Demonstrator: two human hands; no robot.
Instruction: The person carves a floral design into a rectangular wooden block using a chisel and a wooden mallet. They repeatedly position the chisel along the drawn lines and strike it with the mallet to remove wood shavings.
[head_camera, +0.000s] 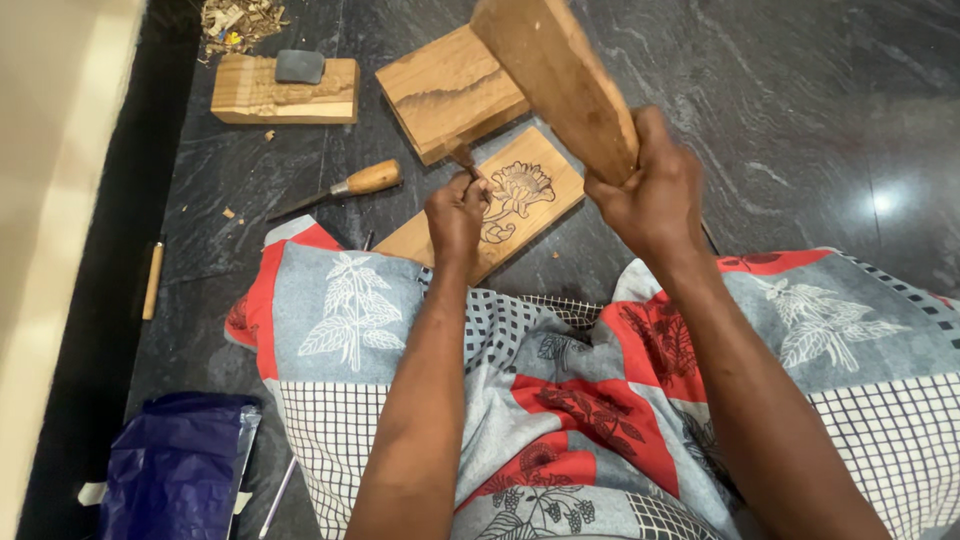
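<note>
Carving a flower into a flat rectangular wooden panel (520, 195) on the dark stone floor (800, 130)

The panel lies just beyond the person's knees, a flower outline drawn on its face; the left hand (456, 212) is clenched around a small wooden-handled chisel (464, 160) whose tip meets the panel, while the right hand (648, 190) grips a thick wooden block mallet (555, 75) raised above it, the two hands near each other but apart. A chunky block of light wood (450, 90) lies touching the panel's far edge, and a second wooden-handled chisel (345, 187) lies on the floor to the left. Further off sits a carved wooden block (285, 95) with a grey sharpening stone (300, 66) on top, wood shavings (238, 20) beyond it. A patterned red, grey and white cloth (560, 400) covers the lap, and a blue plastic bag (175, 470) lies at lower left
</note>
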